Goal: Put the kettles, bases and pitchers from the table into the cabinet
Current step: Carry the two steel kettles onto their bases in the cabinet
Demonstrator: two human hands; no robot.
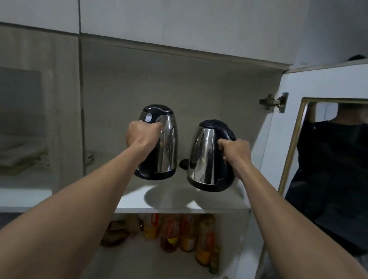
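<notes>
Left hand (143, 136) grips the left kettle (167, 142), right hand (235, 152) the right kettle (204, 153): two kettles.

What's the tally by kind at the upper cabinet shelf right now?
Steel kettles: 2 (left kettle gripped by the left hand, right kettle gripped by the right hand)
Black kettle base: 1, likely a base, mostly hidden behind the right kettle
Total: 3

Shot from the head alone — facing forward into the open cabinet (182, 84), close to the front edge of its upper shelf (229, 200).
</notes>
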